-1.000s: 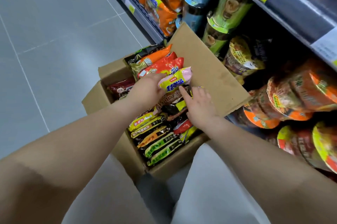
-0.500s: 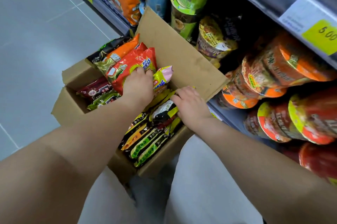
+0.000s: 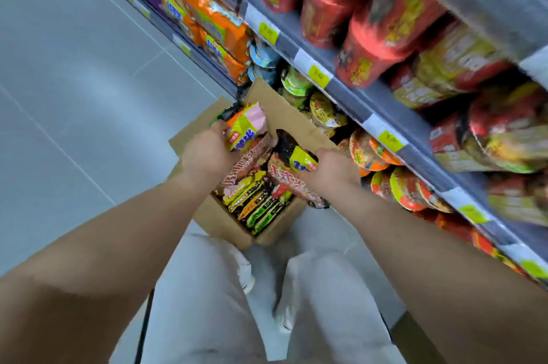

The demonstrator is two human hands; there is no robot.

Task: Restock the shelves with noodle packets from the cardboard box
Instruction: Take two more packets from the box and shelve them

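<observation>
An open cardboard box [image 3: 267,237] stands on the floor against the shelving, full of noodle packets [image 3: 255,203] on edge. My left hand [image 3: 204,153] grips a bunch of packets above the box, a yellow and pink packet [image 3: 246,129] on top and red ones under it. My right hand [image 3: 332,169] grips a black and yellow packet [image 3: 293,153] together with a red one, just right of the left hand's bunch. The box's far flap [image 3: 293,117] stands up behind both hands.
Shelves [image 3: 382,102] run along the right, holding red cup noodles [image 3: 376,34], bowl noodles [image 3: 367,153] on the lower level and orange bags [image 3: 213,28] farther along. Yellow price tags line the shelf edges. Grey tiled floor lies to the left. My legs in light trousers fill the bottom.
Both hands have lifted packets up out of the box. The view has pulled back and tilted up, so more shelf levels and my legs show.
</observation>
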